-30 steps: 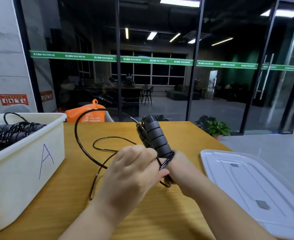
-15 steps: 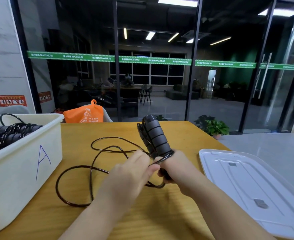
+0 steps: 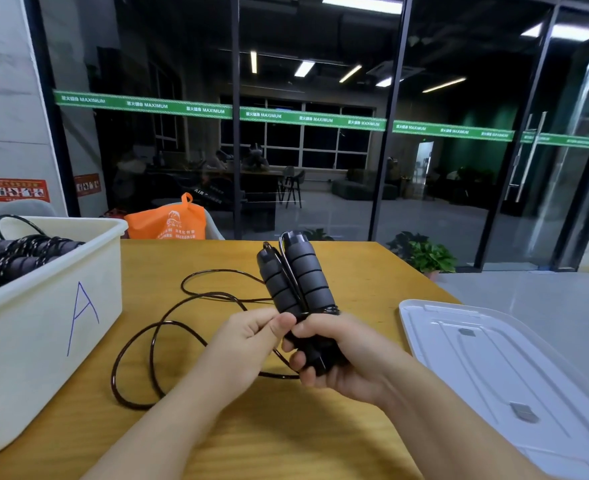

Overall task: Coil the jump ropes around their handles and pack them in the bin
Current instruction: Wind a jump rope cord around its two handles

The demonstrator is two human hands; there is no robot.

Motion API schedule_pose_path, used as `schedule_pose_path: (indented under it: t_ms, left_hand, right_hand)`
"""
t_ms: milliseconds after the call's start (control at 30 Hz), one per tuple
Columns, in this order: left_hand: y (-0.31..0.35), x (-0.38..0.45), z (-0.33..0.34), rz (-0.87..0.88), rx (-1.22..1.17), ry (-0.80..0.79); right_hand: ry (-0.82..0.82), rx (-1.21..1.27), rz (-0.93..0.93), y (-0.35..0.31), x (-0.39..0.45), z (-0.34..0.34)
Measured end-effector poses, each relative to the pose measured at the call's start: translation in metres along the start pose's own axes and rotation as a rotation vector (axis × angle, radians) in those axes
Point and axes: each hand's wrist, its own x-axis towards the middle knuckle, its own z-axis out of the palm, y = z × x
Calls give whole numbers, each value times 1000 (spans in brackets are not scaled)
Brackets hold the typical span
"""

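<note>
The wooden counter (image 3: pixel 237 441) fills the lower frame, with a glass wall behind it; at the left edge stands a white bin (image 3: pixel 54 306) marked with a blue letter A, and inside it lie coiled jump ropes (image 3: pixel 12 258), dark and speckled, piled against the near wall; at the right, flat on the counter, lies the bin's white lid (image 3: pixel 494 368), well apart from the bin; beyond the far edge an orange bag (image 3: pixel 168 223) shows, and a green plant (image 3: pixel 424 254) stands on the floor to the right; between bin and lid, loose black rope (image 3: pixel 154 327) sprawls in wide loops across the counter, running up to the hands; the two black foam handles (image 3: pixel 293 275) stand side by side, tilted slightly left, raised above the counter at the centre; the right hand (image 3: pixel 341 355) has its fingers curled round the lower ends of both handles, gripping them together; the left hand (image 3: pixel 251 344), just beside it and touching, pinches the rope between thumb and fingers close to the handles' base.
</note>
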Motion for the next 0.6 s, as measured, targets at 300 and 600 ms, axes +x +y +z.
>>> schedule_pose_path:
  t_ms: [300,600]
  left_hand:
    - [-12,1,-4,32,-226,33]
    - [-4,0,-20,76,-331,73]
  right_hand:
    - [-378,170,-7,0,-4,-3]
    - [-532,230,82,10,0,3]
